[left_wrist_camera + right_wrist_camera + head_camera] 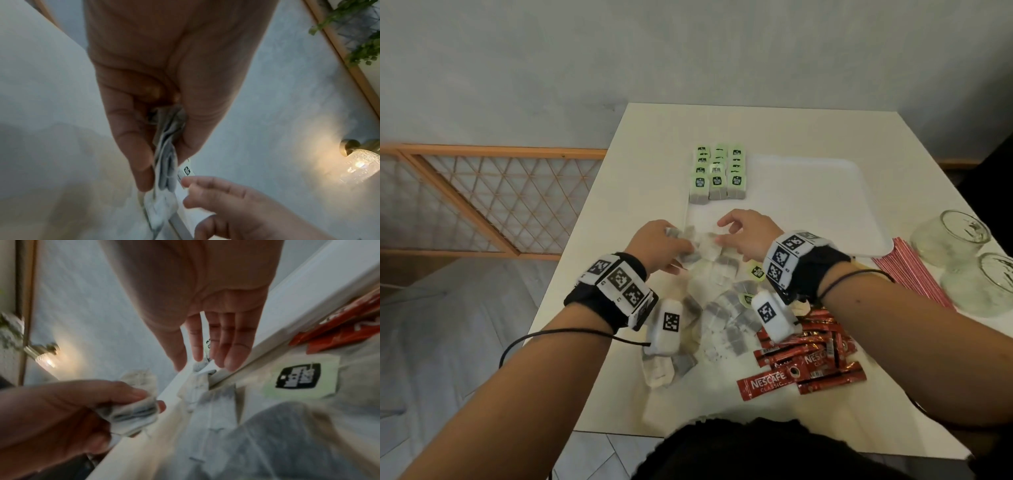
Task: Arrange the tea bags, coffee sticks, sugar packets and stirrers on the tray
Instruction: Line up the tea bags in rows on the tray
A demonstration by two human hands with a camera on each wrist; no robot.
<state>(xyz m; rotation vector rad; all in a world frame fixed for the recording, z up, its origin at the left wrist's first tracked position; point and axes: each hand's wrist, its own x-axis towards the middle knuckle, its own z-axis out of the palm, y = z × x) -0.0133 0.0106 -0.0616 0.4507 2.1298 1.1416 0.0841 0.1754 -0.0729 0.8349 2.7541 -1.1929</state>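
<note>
My left hand (pixel 667 241) grips a small stack of grey tea bags (pixel 164 146) between thumb and fingers, just over the near-left edge of the white tray (pixel 808 205). My right hand (pixel 726 233) reaches beside it with straight fingers, whose tips touch a loose tea bag (pixel 200 366) at the tray's rim. Rows of green-tagged tea bags (pixel 717 174) stand in the tray's far-left corner. A pile of loose tea bags (pixel 722 315) lies on the table under my wrists. Red coffee sticks (pixel 808 359) lie heaped at the near right.
A bundle of red-and-white striped sticks (pixel 914 274) lies right of the tray, beside two glass jars (pixel 955 240). The white table (pixel 654 154) ends at the left, above an orange lattice rail (pixel 500 198). Most of the tray is bare.
</note>
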